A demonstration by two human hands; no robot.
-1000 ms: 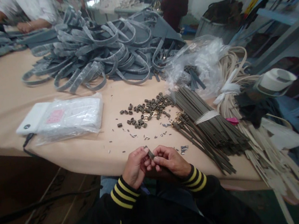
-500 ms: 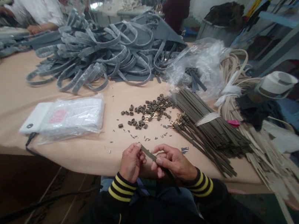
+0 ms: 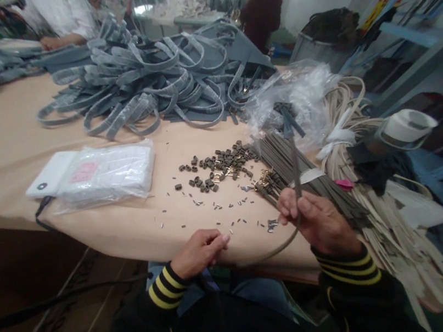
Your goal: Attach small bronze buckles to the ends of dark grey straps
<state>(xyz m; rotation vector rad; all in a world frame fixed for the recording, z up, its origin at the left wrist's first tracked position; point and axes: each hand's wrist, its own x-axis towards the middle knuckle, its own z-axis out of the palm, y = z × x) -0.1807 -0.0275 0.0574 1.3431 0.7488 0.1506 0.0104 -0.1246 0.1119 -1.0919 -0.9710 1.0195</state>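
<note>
My right hand (image 3: 319, 221) is closed around a long, narrow olive-grey strap (image 3: 296, 169). One end of it stands up above my fingers; the other curves down to the left past the table edge. My left hand (image 3: 201, 251) rests at the table's front edge, fingers curled and thumb pressed against them; whatever it may hold is hidden. Small metal pieces (image 3: 272, 225) lie between the two hands. Behind them is a heap of dark strap loops (image 3: 224, 160) with some gold-coloured hardware. A tied bundle of olive-grey straps (image 3: 287, 159) lies partly behind my right hand.
Grey-blue handles (image 3: 151, 82) are piled across the table's back. A white device (image 3: 52, 174) and a plastic-wrapped packet (image 3: 109, 171) lie on the left. Cream straps (image 3: 383, 219), a clear plastic bag (image 3: 297, 88) and a white roll (image 3: 410, 124) are on the right. Other people work beyond.
My hands have moved apart. The right one has gone right and raised the strap upright, while the left has let go of it and dropped slightly to the table edge.
</note>
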